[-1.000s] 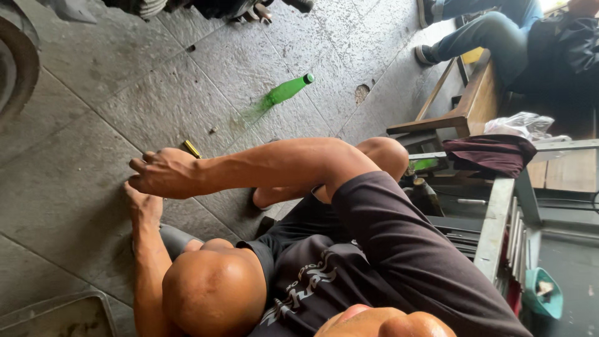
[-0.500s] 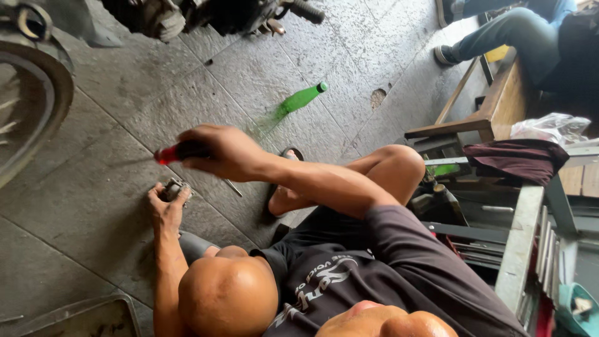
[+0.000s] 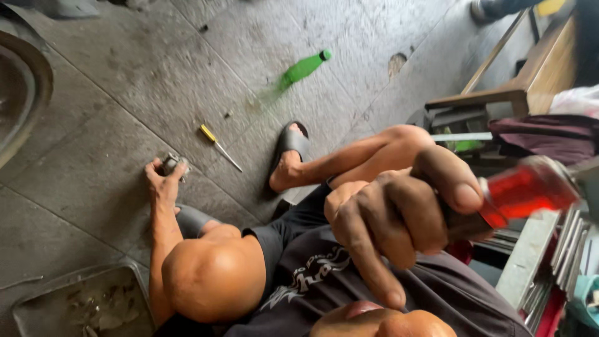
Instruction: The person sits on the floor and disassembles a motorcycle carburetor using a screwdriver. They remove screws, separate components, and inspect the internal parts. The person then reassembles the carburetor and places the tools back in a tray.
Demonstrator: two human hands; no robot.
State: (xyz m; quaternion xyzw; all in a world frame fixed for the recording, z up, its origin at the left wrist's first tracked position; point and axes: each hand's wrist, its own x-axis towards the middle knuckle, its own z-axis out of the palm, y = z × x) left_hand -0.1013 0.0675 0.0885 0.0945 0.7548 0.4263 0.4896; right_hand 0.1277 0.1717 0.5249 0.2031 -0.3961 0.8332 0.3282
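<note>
My left hand (image 3: 163, 179) rests low on the concrete floor, fingers closed around a small grey metal part (image 3: 172, 164). My right hand (image 3: 399, 215) is raised close to the camera and grips a tool with a translucent red handle (image 3: 530, 187); the tool's tip is hidden behind the hand. A screwdriver with a yellow handle (image 3: 215, 145) lies on the floor just right of my left hand. My bent knee (image 3: 212, 278) and my foot in a black sandal (image 3: 288, 153) lie between the two hands.
A green plastic bottle (image 3: 304, 66) lies on the floor further out. A wheel rim (image 3: 25, 93) shows at the left edge, a dirty metal tray (image 3: 81, 306) at bottom left. A wooden bench (image 3: 530, 75) with dark cloth (image 3: 543, 134) stands right.
My right hand has lifted off the floor beside my left hand and come up close to the camera with the red-handled tool. My left hand stays on the metal part.
</note>
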